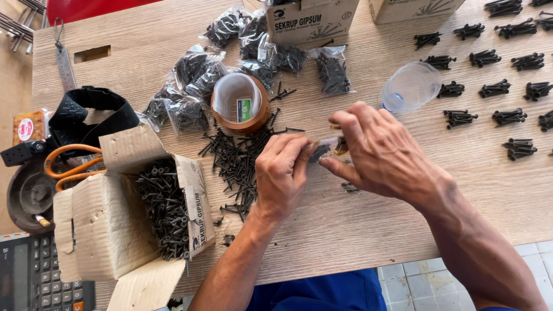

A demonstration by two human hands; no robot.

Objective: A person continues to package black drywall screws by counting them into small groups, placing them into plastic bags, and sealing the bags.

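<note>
My left hand (282,173) and my right hand (380,152) meet over the wooden table (357,224), both pinching a small clear plastic bag of black screws (325,148). A strip of brown tape shows at the bag's top between my fingers. Just left of my hands lies a loose pile of black screws (236,158). Behind that pile stands a roll of brown tape (241,103).
An open cardboard box full of screws (167,210) sits at the left. Several filled screw bags (196,86) lie behind the tape roll. Small screw bundles (495,86) are laid in rows at the right, near a clear plastic cup (410,86). Orange-handled scissors (72,164) and a calculator (40,276) lie far left.
</note>
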